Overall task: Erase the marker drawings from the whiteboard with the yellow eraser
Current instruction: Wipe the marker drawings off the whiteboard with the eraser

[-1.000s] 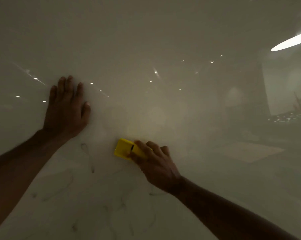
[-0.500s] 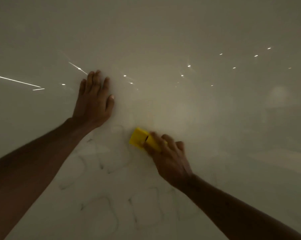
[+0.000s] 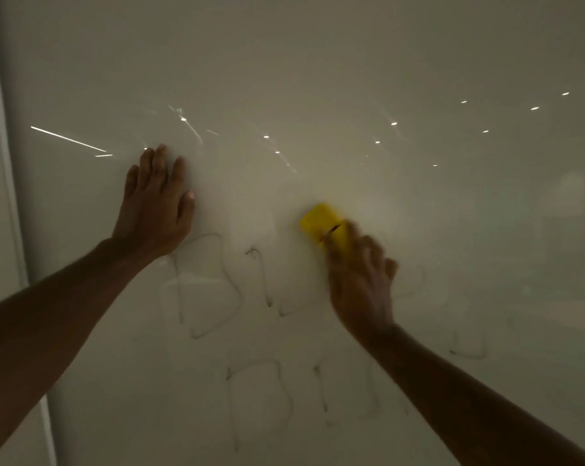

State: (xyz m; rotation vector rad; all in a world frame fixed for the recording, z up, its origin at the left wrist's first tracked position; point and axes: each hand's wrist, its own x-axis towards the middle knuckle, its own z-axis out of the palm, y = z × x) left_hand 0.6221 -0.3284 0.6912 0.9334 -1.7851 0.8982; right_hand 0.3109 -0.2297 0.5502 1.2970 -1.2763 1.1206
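Faintly, grey marker drawings [image 3: 213, 284] streak the whiteboard [image 3: 318, 62].

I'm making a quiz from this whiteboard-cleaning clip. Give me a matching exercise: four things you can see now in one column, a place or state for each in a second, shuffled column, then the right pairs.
Things:
1. left hand
2. right hand
3. yellow eraser
4. marker drawings

Places or states:
A. faint grey outlines, mostly lower on the whiteboard
B. flat on the board, fingers spread
C. pressed to the board, partly covered by fingers
D. blurred, gripping the eraser

Pairs: 1-B, 2-D, 3-C, 4-A
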